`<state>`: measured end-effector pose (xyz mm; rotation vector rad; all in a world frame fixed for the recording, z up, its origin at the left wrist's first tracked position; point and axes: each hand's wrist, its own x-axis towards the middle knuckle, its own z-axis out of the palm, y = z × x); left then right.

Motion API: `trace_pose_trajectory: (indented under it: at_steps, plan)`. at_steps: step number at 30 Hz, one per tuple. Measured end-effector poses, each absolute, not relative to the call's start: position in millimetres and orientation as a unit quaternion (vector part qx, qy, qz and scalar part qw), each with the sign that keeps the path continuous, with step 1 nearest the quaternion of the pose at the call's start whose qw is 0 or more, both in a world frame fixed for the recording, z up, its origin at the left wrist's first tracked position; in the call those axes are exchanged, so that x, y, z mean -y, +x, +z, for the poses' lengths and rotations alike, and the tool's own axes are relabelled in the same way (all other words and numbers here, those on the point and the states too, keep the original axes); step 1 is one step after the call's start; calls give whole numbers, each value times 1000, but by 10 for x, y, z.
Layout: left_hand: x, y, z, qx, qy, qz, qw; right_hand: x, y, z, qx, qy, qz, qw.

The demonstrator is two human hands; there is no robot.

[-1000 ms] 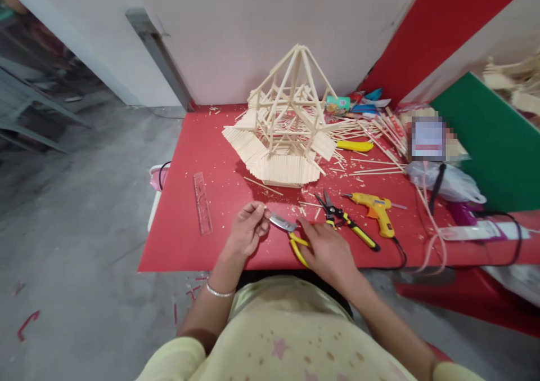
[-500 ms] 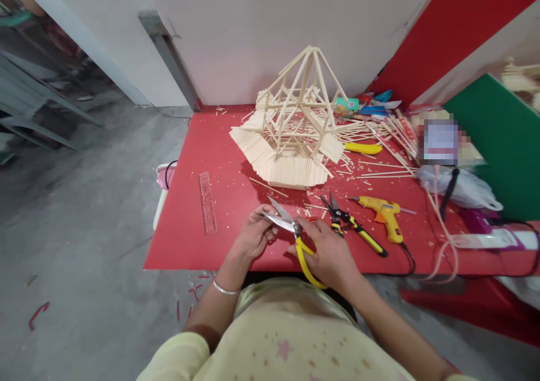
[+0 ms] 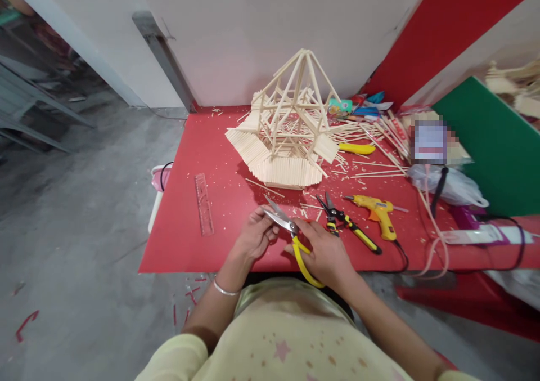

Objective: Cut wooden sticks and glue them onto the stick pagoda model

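Note:
Yellow-handled scissors [image 3: 300,257] are in my right hand [image 3: 327,252], their blades parted and pointing up and to the left. At the blade tips my left hand [image 3: 257,234] is closed, its fingers pinched together; what they hold, if anything, is too small to make out. Beyond both hands stands a model built of thin wooden sticks [image 3: 291,170], with an open pointed frame on top and slatted panels around its base. Black-and-yellow cutting pliers [image 3: 358,232] lie just right of my right hand, with a yellow glue gun [image 3: 382,215] farther right.
On the red table [image 3: 169,229] a clear ruler [image 3: 204,205] lies at the left. Loose sticks [image 3: 379,173], wood scraps and a yellow-handled tool [image 3: 356,148] are behind at the right. A plastic bag [image 3: 451,187], cords and a green board [image 3: 476,144] fill the right end.
The view has shifted slightly, so table objects appear a little farther left. My hands and the scissors keep nearly the same pose, blades still parted.

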<state>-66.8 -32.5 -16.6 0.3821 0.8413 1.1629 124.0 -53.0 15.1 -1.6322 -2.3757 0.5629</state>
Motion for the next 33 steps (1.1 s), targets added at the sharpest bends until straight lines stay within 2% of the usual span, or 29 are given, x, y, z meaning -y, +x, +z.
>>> trace_pose_trajectory:
  at_steps: [13, 33]
  plan:
    - [323, -584, -101, -352, 128, 539, 755, 572, 1148, 195, 795, -588, 111, 98]
    - [334, -535, -226, -326, 65, 561, 758, 595, 1230, 7, 806, -577, 97, 90]
